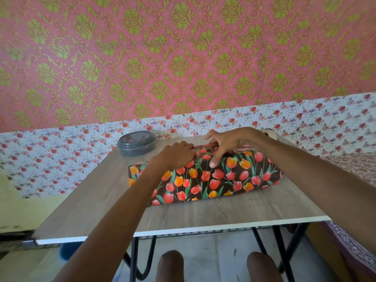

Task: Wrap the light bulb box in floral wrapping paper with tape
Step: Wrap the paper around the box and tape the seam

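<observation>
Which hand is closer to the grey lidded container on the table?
Left. The left hand holds the top of the wrapped box, just right of the container; the right hand is farther right on the same box.

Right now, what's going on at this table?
A person is wrapping a box, now fully covered, in dark paper printed with red and orange tulips on a wood-grain table. The left hand holds the paper down at the top seam. The right hand spreads beside it, thumb pressing the near face. A round grey lidded container sits at the table's far left.
</observation>
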`<state>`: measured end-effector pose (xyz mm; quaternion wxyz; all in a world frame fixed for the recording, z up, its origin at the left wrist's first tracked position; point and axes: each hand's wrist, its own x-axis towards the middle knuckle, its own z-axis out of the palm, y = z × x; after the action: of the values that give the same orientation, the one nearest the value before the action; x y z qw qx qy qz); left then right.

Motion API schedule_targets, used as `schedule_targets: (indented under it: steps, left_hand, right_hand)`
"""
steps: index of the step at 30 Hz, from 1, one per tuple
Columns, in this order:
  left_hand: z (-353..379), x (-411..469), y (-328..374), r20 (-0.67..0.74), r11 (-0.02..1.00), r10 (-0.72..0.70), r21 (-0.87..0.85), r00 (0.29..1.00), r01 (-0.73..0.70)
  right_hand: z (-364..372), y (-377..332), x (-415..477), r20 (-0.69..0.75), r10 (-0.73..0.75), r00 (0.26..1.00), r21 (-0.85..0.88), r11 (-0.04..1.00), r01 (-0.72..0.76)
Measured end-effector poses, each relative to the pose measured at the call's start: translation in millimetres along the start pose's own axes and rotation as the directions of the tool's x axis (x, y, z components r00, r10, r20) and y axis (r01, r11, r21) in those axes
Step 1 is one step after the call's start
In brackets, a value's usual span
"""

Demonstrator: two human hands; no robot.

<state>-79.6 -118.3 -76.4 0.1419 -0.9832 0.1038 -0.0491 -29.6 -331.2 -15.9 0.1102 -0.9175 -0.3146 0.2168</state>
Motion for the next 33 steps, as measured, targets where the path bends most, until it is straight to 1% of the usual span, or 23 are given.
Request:
schedule_targets:
  steps: [2, 3, 4, 6, 7, 9, 10, 12, 13, 14, 17, 18, 21, 22, 25, 28, 29, 30, 31, 33]
  left_hand:
    - [0, -4, 5, 0.028, 1.000, -0.015, -0.027, 0.999, 0.016]
    - [-1, -6, 6, 0.037, 0.996, -0.030, -0.086, 0.999, 0.034]
    - [-2, -8, 7, 0.025, 0.981, -0.052, -0.184, 0.998, 0.056]
    - [-5, -9, 7, -0.031, 0.928, -0.103, -0.362, 0.994, 0.085]
    - [-9, -9, 6, -0.068, 0.913, -0.116, -0.400, 0.991, 0.080]
    - [-18, -7, 5, -0.147, 0.912, -0.135, -0.406, 0.980, 0.065]
    - [-23, -5, 3, -0.183, 0.917, -0.151, -0.392, 0.971, 0.069]
    - [-33, -1, -1, -0.222, 0.931, -0.174, -0.353, 0.959, 0.088]
    - [-36, 1, -1, -0.231, 0.937, -0.175, -0.339, 0.957, 0.090]
    - [-37, 5, -2, -0.239, 0.941, -0.174, -0.328, 0.955, 0.089]
    - [-36, 10, 0, -0.247, 0.932, -0.199, -0.346, 0.948, 0.105]
    - [-34, 12, 1, -0.250, 0.926, -0.212, -0.361, 0.945, 0.113]
    - [-24, 14, 8, -0.262, 0.898, -0.243, -0.426, 0.934, 0.114]
    - [-20, 16, 11, -0.252, 0.900, -0.247, -0.419, 0.936, 0.125]
    - [-13, 18, 21, -0.205, 0.924, -0.256, -0.340, 0.945, 0.177]
    - [-7, 25, 22, -0.249, 0.928, -0.275, -0.322, 0.929, 0.188]
    - [-5, 27, 21, -0.266, 0.931, -0.279, -0.312, 0.923, 0.192]
    - [-4, 31, 20, -0.274, 0.933, -0.282, -0.301, 0.920, 0.196]
    - [-3, 33, 19, -0.273, 0.937, -0.280, -0.287, 0.920, 0.200]
    - [-6, 39, 17, -0.255, 0.943, -0.273, -0.264, 0.928, 0.205]
  right_hand:
    - [2, -2, 0, 0.002, -0.006, 1.000, -0.020, 1.000, 0.006]
    - [4, -3, -1, -0.006, -0.018, 1.000, -0.039, 0.999, 0.018]
    - [5, -4, -2, -0.024, -0.033, 0.999, -0.061, 0.998, 0.032]
    - [7, -5, -4, -0.070, -0.065, 0.995, -0.117, 0.992, 0.056]
    - [7, -5, -6, -0.098, -0.078, 0.992, -0.151, 0.987, 0.063]
    - [6, -6, -10, -0.190, -0.119, 0.974, -0.260, 0.963, 0.067]
    - [7, -6, -11, -0.270, -0.156, 0.950, -0.358, 0.932, 0.052]
    - [12, -4, -9, -0.429, -0.272, 0.861, -0.572, 0.820, -0.026]
    - [18, -2, -6, -0.484, -0.323, 0.813, -0.637, 0.768, -0.074]
    - [22, 1, -2, -0.530, -0.356, 0.770, -0.663, 0.740, -0.115]
    - [44, 14, 10, -0.620, -0.374, 0.690, -0.642, 0.747, -0.172]
    - [53, 20, 14, -0.639, -0.371, 0.674, -0.631, 0.754, -0.183]
    - [79, 35, 21, -0.672, -0.335, 0.660, -0.589, 0.782, -0.203]
    - [86, 38, 22, -0.681, -0.347, 0.645, -0.590, 0.782, -0.202]
    - [100, 46, 21, -0.685, -0.448, 0.575, -0.633, 0.757, -0.165]
    - [98, 45, 22, -0.703, -0.464, 0.538, -0.618, 0.774, -0.139]
    - [94, 43, 23, -0.705, -0.462, 0.538, -0.613, 0.779, -0.135]
    - [87, 40, 24, -0.697, -0.453, 0.556, -0.611, 0.781, -0.130]
    - [78, 37, 25, -0.677, -0.441, 0.589, -0.612, 0.782, -0.119]
    - [58, 33, 28, -0.617, -0.382, 0.689, -0.597, 0.797, -0.093]
